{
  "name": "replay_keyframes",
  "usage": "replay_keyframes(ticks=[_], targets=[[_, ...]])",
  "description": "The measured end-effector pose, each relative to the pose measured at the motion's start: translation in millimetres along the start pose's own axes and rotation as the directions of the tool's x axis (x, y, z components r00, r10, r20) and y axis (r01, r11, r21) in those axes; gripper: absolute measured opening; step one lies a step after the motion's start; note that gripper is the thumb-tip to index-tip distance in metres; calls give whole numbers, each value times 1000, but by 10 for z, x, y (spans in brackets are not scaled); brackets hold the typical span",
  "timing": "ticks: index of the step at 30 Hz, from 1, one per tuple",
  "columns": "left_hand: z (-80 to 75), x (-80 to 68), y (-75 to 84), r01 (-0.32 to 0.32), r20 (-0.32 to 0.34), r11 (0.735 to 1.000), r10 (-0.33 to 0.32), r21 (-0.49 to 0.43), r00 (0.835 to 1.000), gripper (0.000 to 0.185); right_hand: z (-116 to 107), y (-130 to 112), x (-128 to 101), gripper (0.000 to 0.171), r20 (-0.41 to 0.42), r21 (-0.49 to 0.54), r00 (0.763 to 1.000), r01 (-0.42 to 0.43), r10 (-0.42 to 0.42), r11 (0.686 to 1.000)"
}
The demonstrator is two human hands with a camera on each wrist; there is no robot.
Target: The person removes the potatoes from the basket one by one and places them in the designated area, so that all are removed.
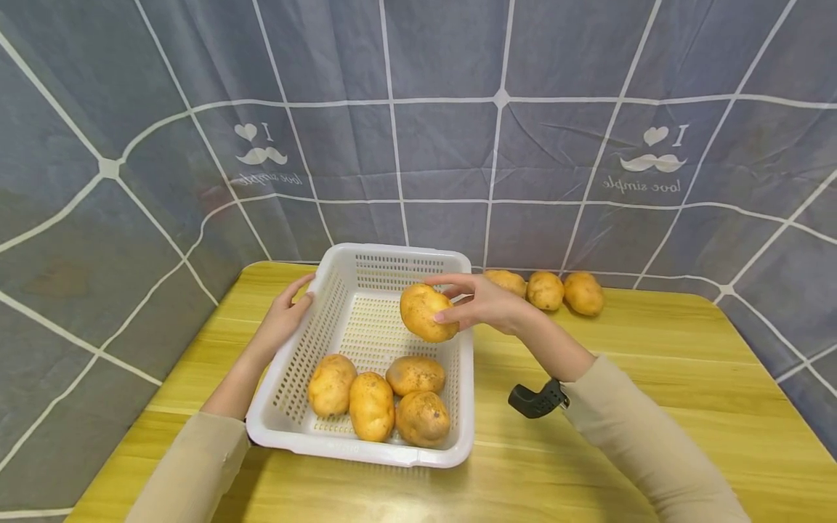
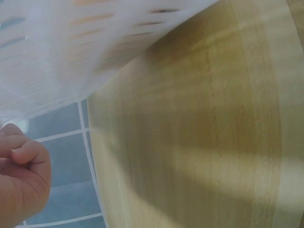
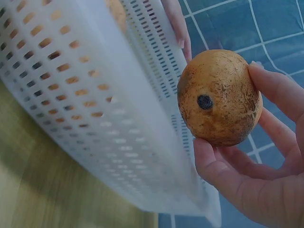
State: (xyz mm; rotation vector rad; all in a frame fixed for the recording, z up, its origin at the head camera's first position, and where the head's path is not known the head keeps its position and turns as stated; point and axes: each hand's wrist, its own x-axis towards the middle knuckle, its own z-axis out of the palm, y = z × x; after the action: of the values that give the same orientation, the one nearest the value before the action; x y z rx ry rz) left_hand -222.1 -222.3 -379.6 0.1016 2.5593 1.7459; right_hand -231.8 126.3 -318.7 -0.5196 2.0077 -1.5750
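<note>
A potato (image 1: 426, 312) is held between the thumb and fingers of my right hand (image 1: 484, 301), above the right side of a white plastic basket (image 1: 360, 459). In the right wrist view this potato (image 3: 218, 97) shows a dark round spot and rough brown skin. My left hand (image 1: 285, 314) grips the basket's left rim; the left wrist view has its fingers (image 2: 29, 154) curled beside the basket wall. Several potatoes (image 1: 371, 407) lie together at the near end of the basket, whose far part shows its bare slotted floor.
Three more potatoes (image 1: 545, 290) sit in a row at the back of the wooden table (image 1: 628, 407), against a grey curtain (image 1: 445, 152) with white lines. A black wrist device (image 1: 536, 399) juts out from my right wrist, beside the basket.
</note>
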Motion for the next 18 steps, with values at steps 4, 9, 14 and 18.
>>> replay_keyframes(ticks=[4,9,14,18], targets=[[-5,-4,8,-2,4,1000,2,-5,1000,52,-37,39,-39,65,-4,9,1000,5,-5,1000],[-1,-11,22,3,8,1000,-3,-11,1000,53,-81,53,-93,65,-7,10,1000,10,-10,1000],[0,-7,16,5,9,1000,-5,-12,1000,53,-137,74,-144,66,-8,8,1000,11,-11,1000],[5,2,10,4,4,1000,-4,-15,1000,52,-187,99,-188,65,-26,8,1000,14,-14,1000]])
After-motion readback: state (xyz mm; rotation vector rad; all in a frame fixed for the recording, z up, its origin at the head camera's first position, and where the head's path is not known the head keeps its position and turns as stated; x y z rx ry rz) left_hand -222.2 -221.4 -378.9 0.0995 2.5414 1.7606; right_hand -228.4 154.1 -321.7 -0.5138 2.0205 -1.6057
